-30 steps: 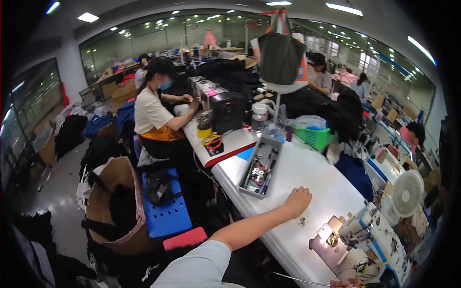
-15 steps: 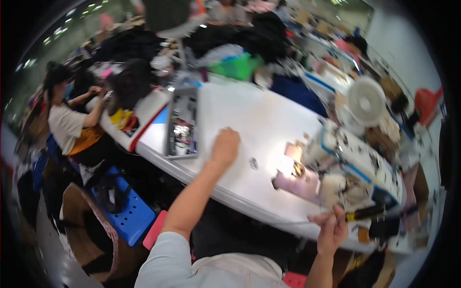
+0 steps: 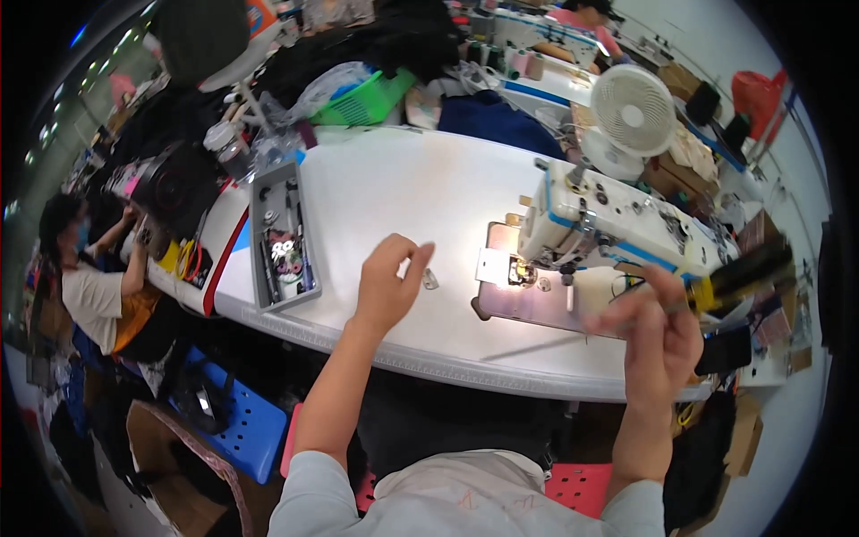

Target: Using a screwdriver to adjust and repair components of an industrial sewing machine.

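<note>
My right hand grips a screwdriver with a black and yellow handle, blurred by motion. Its long thin shaft points left over the table's front edge. Loosely curled above the white tabletop, my left hand has its thumb apart from the fingers; nothing shows in it, though the fingertips are partly hidden. A small metal piece lies on the table just right of that hand. Farther right stands a white and blue sewing machine, its lamp lighting an uncovered section of the bed with metal parts exposed.
A grey tray of small tools and parts sits left on the white table. Behind are a green basket, dark cloth and a white fan. A co-worker works at the far left. A blue stool stands below.
The whole view has shifted, bringing the sewing machine nearer the middle. My right hand has lifted with the screwdriver, and my left hand has come closer to the small metal piece, its thumb spreading.
</note>
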`<state>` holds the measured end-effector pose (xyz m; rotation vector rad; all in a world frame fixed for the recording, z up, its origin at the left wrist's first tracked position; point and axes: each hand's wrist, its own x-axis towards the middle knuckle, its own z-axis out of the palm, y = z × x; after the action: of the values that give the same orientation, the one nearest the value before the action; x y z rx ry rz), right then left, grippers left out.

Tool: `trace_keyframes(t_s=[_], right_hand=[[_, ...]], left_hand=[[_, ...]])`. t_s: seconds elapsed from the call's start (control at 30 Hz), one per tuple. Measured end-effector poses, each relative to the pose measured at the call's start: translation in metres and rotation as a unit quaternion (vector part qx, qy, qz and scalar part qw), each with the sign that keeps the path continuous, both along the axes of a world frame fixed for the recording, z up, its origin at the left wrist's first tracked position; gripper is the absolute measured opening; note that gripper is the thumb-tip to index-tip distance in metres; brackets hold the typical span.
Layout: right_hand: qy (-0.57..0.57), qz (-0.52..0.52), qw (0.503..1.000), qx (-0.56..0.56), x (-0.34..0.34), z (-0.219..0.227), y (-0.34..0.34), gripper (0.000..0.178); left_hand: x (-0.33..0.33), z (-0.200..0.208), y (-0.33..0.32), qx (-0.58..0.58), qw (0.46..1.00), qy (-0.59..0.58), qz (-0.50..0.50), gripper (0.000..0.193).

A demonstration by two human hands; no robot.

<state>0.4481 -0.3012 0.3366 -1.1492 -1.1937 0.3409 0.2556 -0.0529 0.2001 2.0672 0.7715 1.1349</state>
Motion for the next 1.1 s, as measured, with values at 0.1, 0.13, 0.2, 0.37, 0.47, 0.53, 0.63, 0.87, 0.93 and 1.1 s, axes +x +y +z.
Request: trace_keyframes(t_s=[0.1, 0.13, 0.2, 0.37, 0.47, 0.53, 0.63, 0.87, 0.93, 1.1], right_hand=[[-0.018, 0.056, 0.998, 0.019, -0.011, 0.025, 0.046, 0.037], [-0.06, 0.059, 0.996, 0.016, -0.013, 0.036, 0.058, 0.035], [-0.105, 0.071, 0.992, 0.003, -0.017, 0.045, 0.085, 0.033], [-0.126, 0.079, 0.989, -0.014, -0.019, 0.051, 0.12, 0.033], [-0.171, 0.093, 0.98, -0.041, -0.021, 0.056, 0.133, 0.034], [-0.183, 0.078, 0.98, -0.024, -0.023, 0.06, 0.141, 0.038], [-0.189, 0.081, 0.978, -0.021, -0.023, 0.063, 0.151, 0.047], [-0.177, 0.139, 0.96, -0.166, -0.019, 0.066, 0.162, 0.047], [-0.17, 0.124, 0.965, -0.156, -0.018, 0.064, 0.17, 0.045], [-0.131, 0.119, 0.967, -0.184, -0.018, 0.063, 0.18, 0.047]], left_hand=[[0.01, 0.015, -0.024, 0.056, 0.989, -0.045, -0.128, 0.012], [0.014, 0.013, -0.027, 0.049, 0.981, -0.049, -0.18, 0.022], [0.025, 0.007, -0.03, 0.077, 0.979, -0.039, -0.186, 0.023], [0.051, -0.001, -0.028, 0.085, 0.982, 0.025, -0.17, 0.024], [0.065, -0.007, -0.014, 0.133, 0.973, 0.002, -0.191, 0.021], [0.077, -0.018, -0.009, 0.124, 0.973, 0.028, -0.191, 0.021], [0.091, -0.029, -0.006, 0.116, 0.974, 0.039, -0.189, 0.022], [0.104, -0.041, -0.007, 0.035, 0.977, 0.015, -0.208, 0.019], [0.106, -0.037, -0.011, 0.07, 0.978, 0.014, -0.196, 0.016], [0.107, -0.048, -0.005, 0.136, 0.975, 0.032, -0.172, 0.012]])
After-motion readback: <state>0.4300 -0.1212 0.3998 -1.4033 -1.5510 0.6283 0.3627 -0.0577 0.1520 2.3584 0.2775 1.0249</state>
